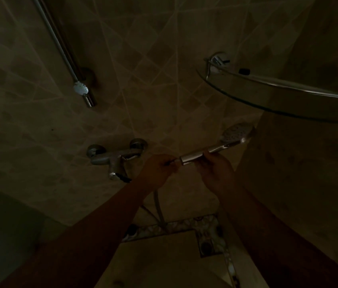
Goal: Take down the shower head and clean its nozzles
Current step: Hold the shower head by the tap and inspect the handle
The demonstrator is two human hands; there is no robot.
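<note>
Glossy metal shower head — matt tiles

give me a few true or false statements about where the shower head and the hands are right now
1. The shower head is off the wall rail. True.
2. The right hand holds the shower head by its handle. True.
3. The left hand rests on the tap. False: it pinches the hose end at the base of the handle, apart from the tap.
4. The shower head lies on the glass corner shelf. False: it is held below the shelf.
5. The nozzle face points down at the floor. False: it faces up toward the camera.
</note>
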